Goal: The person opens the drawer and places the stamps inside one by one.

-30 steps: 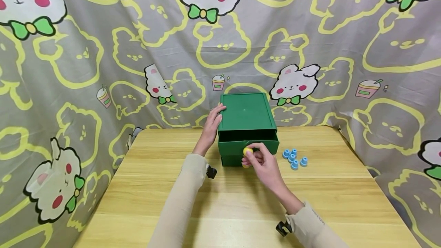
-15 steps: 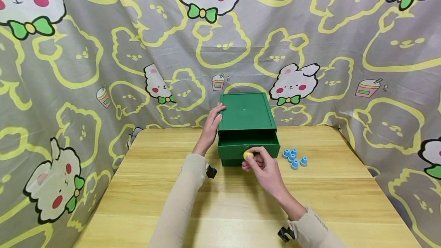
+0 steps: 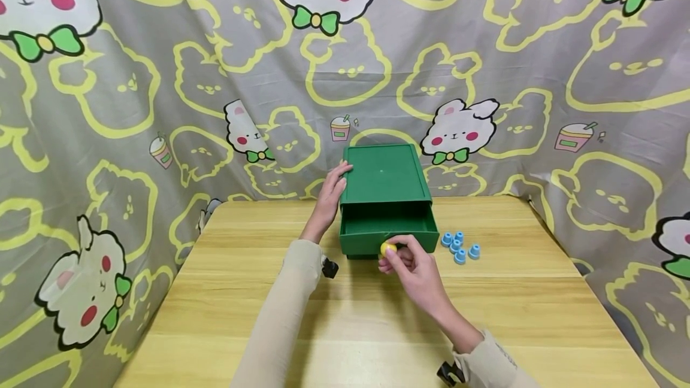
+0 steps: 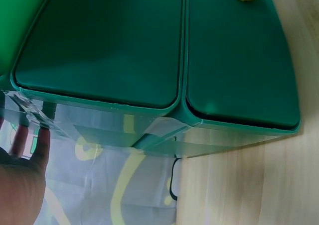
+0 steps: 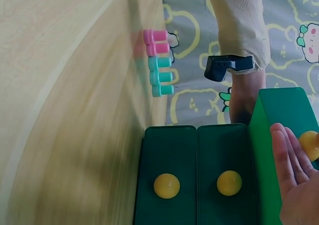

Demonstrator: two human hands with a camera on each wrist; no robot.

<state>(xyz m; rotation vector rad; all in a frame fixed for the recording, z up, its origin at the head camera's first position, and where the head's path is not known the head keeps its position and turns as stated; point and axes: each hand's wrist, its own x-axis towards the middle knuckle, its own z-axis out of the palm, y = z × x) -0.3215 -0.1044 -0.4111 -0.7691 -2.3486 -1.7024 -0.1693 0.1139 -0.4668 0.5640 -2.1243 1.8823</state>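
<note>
A green drawer cabinet stands on the table, its top drawer pulled partly out. No contents show in the visible part of that drawer. My right hand pinches the drawer's round yellow knob between thumb and forefinger. In the right wrist view its other fingers lie extended against the drawer front. My left hand rests on the cabinet's left side, fingertips at the upper edge. The left wrist view shows that hand with fingers stretched along the side wall. Lower drawers with yellow knobs are closed.
Several small blue stepped pegs stand on the wooden table right of the cabinet. Pink pegs and teal pegs stand in a row beyond it in the right wrist view. A patterned curtain hangs behind.
My right hand has moved toward me with the knob, and the top drawer has slid further out. My left hand has stayed on the cabinet's side.
</note>
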